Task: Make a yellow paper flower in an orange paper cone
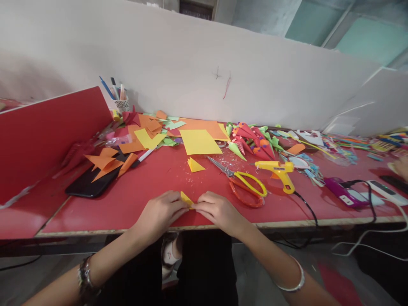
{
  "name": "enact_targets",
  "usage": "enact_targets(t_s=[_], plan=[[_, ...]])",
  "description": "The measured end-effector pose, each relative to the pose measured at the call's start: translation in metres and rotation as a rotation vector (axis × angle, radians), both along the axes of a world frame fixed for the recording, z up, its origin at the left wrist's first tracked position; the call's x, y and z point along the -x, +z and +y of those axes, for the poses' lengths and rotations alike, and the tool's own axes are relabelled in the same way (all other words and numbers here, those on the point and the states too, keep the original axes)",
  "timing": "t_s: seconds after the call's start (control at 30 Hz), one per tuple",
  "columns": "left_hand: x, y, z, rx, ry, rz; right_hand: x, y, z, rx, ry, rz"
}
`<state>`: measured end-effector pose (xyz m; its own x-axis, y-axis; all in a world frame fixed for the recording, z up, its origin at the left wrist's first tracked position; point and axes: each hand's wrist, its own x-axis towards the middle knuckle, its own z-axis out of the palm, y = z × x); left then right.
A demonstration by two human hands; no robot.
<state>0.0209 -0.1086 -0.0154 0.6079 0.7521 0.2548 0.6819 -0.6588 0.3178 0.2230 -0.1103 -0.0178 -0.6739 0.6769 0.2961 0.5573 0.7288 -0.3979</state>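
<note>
A small folded piece of yellow paper lies at the front of the red table, between my two hands. My left hand pinches its left side, and my right hand pinches the right side, fingertips nearly meeting. My fingers cover part of the paper. Just beyond it sits another folded yellow paper piece. Farther back is a flat yellow sheet. Scissors with one yellow and one orange handle lie to the right, blades pointing away to the left.
A yellow glue gun rests right of the scissors, its black cord running over the table edge. Orange paper cones lie on a black phone at left. Red paper cones pile up behind. A purple power adapter stands at right, near another person's hand.
</note>
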Motion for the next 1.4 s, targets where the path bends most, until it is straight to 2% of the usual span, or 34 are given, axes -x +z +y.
enact_targets(t_s=[0.1,0.2,0.4,0.57,0.8,0.97,1.1,1.23,1.33,1.4], plan=[[-0.002,0.002,-0.002,0.123,0.072,-0.07,-0.001,-0.002,0.004,0.089,0.006,0.123],[-0.002,0.007,-0.002,0.221,0.085,-0.104,0.0,-0.001,0.006,0.174,-0.02,0.19],[0.001,0.017,0.002,0.287,0.037,-0.096,0.003,0.009,0.007,0.22,-0.083,0.14],[0.003,0.015,0.003,0.177,-0.013,-0.03,0.006,0.014,0.012,0.25,-0.114,0.079],[-0.001,0.017,-0.01,-0.107,-0.077,0.333,0.01,0.014,0.016,0.27,-0.139,0.04],[0.002,0.015,-0.007,-0.109,-0.068,0.34,0.011,0.008,0.006,0.195,-0.201,0.074],[0.004,0.015,-0.003,-0.053,-0.073,0.316,0.009,0.003,-0.002,0.109,-0.181,0.049],[-0.002,0.022,-0.005,-0.042,-0.081,0.388,0.009,0.006,-0.002,0.12,-0.134,0.038],[-0.005,0.023,-0.007,-0.12,-0.136,0.457,0.011,0.009,0.001,0.101,-0.135,-0.054],[-0.005,0.022,-0.007,-0.161,-0.177,0.484,0.013,0.009,0.001,0.016,-0.141,-0.172]])
